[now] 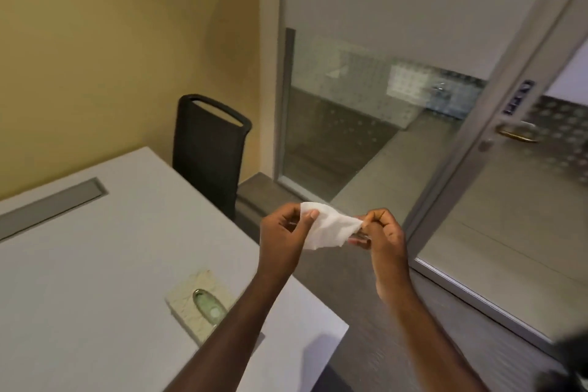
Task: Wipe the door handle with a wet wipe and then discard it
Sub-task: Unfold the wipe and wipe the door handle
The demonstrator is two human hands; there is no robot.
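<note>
A white wet wipe (327,229) is stretched between both my hands, in the air past the table's corner. My left hand (283,232) pinches its left edge with thumb on top. My right hand (381,232) grips its right end with curled fingers. The brass door handle (515,134) sits on the grey-framed glass door (471,169) far to the upper right, well beyond my hands. A pale wet wipe pack (197,302) with a green oval lid lies on the table under my left forearm.
The white table (95,264) fills the lower left, with a grey cable slot (51,205). A black chair (208,149) stands behind it by the yellow wall. A glass partition (350,121) lies ahead. A dark object (569,360) shows at the bottom right corner.
</note>
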